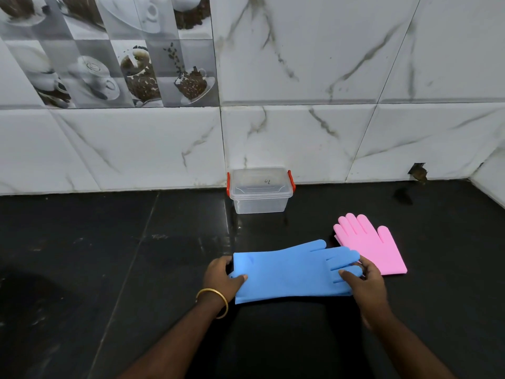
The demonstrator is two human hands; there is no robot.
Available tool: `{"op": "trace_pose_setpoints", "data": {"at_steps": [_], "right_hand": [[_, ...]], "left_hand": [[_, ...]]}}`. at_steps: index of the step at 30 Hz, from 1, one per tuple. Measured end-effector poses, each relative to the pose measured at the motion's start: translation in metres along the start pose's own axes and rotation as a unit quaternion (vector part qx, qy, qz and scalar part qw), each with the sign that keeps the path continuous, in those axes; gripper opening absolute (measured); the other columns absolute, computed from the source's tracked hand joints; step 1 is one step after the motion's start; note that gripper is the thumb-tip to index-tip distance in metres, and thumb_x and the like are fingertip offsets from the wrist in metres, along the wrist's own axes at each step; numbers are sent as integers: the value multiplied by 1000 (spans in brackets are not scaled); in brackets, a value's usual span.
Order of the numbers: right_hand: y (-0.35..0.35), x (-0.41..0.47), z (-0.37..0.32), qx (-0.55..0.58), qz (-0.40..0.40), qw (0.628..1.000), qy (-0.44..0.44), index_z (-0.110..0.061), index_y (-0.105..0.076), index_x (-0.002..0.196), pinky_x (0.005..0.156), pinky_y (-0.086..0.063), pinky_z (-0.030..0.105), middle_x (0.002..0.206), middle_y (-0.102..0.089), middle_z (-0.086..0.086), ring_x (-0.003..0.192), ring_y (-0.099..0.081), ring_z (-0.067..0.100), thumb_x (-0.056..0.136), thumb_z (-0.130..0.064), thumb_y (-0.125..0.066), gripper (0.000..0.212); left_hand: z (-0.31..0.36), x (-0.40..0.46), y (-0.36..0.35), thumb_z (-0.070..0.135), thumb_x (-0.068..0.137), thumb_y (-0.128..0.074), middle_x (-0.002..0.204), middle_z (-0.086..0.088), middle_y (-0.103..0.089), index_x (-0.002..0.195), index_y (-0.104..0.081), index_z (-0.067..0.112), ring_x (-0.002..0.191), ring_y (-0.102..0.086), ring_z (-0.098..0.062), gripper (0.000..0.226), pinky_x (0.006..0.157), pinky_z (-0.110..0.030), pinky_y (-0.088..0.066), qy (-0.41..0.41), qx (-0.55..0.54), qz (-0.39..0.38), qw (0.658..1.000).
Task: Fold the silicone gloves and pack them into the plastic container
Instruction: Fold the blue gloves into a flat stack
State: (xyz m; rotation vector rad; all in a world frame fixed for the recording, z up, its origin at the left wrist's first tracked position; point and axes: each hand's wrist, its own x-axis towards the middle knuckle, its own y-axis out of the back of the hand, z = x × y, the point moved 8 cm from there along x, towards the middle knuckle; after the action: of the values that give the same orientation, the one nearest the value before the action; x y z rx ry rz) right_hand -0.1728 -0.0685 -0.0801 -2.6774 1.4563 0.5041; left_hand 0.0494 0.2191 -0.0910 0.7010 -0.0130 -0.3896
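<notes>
Evidently the folding step is in hand: the blue silicone glove lies flat and full length on the black countertop, cuff to the left and fingers to the right, with a hand at each end. The left hand pinches the cuff edge, thumb on top and fingers tucked under, while the right hand holds the glove's fingertips, its thumb laid over them and its other fingers curled around the end. The pink silicone glove lies just behind the right hand, its near edge touching or slightly under the blue fingertips, and looks shorter, possibly folded already, though I cannot be sure. The clear plastic container with red clips stands against the marble-tiled wall, well apart from the gloves, its lid seemingly still on. The next move probably calls for bringing one end over the other, edges matched, then opening the lid. Open counter spreads widely to the left and in front; the pink glove crowds the right.
</notes>
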Motion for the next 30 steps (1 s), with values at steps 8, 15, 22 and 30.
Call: {"op": "trace_pose_setpoints", "data": {"at_steps": [8, 15, 22, 30], "right_hand": [[14, 2, -1, -165, 72, 983, 26, -8, -47, 137, 93, -54, 49, 126, -59, 12, 105, -58, 22, 78, -9, -80, 68], [24, 10, 4, -143, 118, 983, -12, -5, -48, 136, 94, -54, 47, 129, -55, 17, 114, -58, 31, 75, -10, -83, 70], [16, 11, 8, -124, 139, 982, -24, -6, -52, 130, 95, -53, 51, 132, -52, 19, 116, -57, 33, 72, -8, -85, 66], [-14, 8, 8, -122, 129, 983, 44, -11, -60, 117, 91, -51, 43, 124, -57, 13, 102, -53, 18, 73, -12, -84, 50]], "left_hand": [[-8, 23, -14, 24, 64, -87, 107, -8, -70, 115, -62, 8, 101, -66, -27, 58, 90, -33, -52, 139, -26, -3, 990], [0, 36, -23, 14, 69, -81, 85, -8, -68, 79, -63, 13, 82, -66, -27, 21, 77, -34, -55, 159, -26, -64, 985], [3, 37, -5, 12, 80, -72, 81, -6, -61, 74, -52, 17, 75, -55, -23, 21, 66, -31, -47, 98, -67, -47, 992], [-3, 29, 24, 4, 86, -65, 89, -7, -61, 115, -46, 35, 81, -65, -23, 47, 57, -34, -57, 99, -212, -64, 970]]}}
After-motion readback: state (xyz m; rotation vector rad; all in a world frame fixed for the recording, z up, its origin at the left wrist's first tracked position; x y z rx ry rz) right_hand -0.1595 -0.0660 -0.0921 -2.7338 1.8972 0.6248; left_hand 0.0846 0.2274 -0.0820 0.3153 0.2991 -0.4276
